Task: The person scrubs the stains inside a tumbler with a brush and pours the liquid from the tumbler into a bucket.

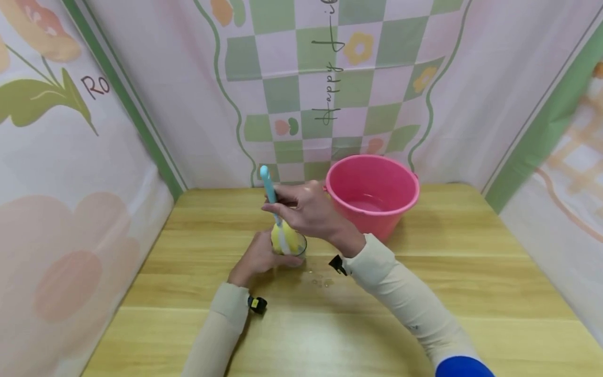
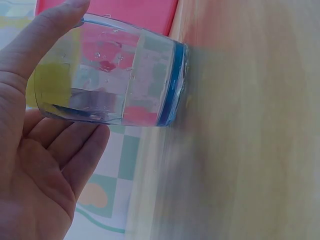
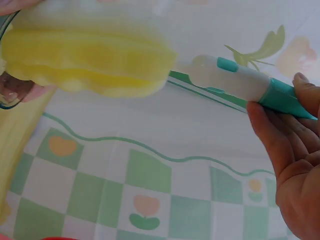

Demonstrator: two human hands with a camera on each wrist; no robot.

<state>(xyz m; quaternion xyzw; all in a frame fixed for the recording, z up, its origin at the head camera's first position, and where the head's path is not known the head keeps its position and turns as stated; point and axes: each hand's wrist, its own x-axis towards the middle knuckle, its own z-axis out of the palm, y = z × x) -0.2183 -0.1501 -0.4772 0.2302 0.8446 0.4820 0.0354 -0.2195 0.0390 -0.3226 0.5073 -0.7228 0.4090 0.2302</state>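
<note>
My left hand (image 1: 261, 255) grips a clear drinking glass (image 2: 127, 75) with a bluish base, its thumb on one side and fingers on the other. Water drops cling to the glass. A sponge brush (image 1: 268, 183) with a blue-green handle stands above it, the handle pinched by my right hand (image 1: 314, 212) between thumb and fingers. In the right wrist view the yellow and white sponge head (image 3: 95, 62) is partly inside the glass's mouth, with much of it outside. The base is close to the tabletop; I cannot tell whether they touch.
A pink bucket (image 1: 400, 203) stands at the back of the wooden table (image 1: 447, 293), just right of my right hand, with some liquid apparently at its bottom. Small water drops (image 1: 320, 281) lie on the wood near the glass. Patterned curtains (image 1: 202, 131) enclose the back and sides.
</note>
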